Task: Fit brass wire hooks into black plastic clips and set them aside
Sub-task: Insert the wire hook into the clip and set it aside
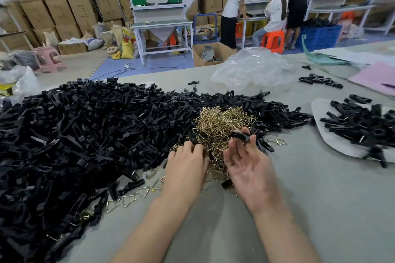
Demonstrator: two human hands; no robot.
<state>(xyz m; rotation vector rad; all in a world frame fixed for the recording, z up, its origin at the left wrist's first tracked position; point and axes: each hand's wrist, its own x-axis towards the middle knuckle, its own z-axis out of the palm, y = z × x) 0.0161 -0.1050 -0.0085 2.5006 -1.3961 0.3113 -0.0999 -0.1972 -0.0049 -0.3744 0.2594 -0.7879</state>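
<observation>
Right hand (pixel 250 168), palm up, pinches a black clip (pixel 240 135) in its fingertips. Left hand (pixel 186 168) lies palm down on the brass hooks (pixel 220 121); I cannot tell if it grabs one. A white sheet (pixel 318 109) holds more clips (pixel 359 126).

clip heap (pixel 74 134) — cut off by left edge | fingers (pixel 189 151) of left hand (pixel 185 170) — tips buried in brass hooks (pixel 220 121)

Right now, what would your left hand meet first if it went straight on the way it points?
Probably the pile of brass wire hooks, lying just ahead of the left hand; depth is hard to judge.
</observation>
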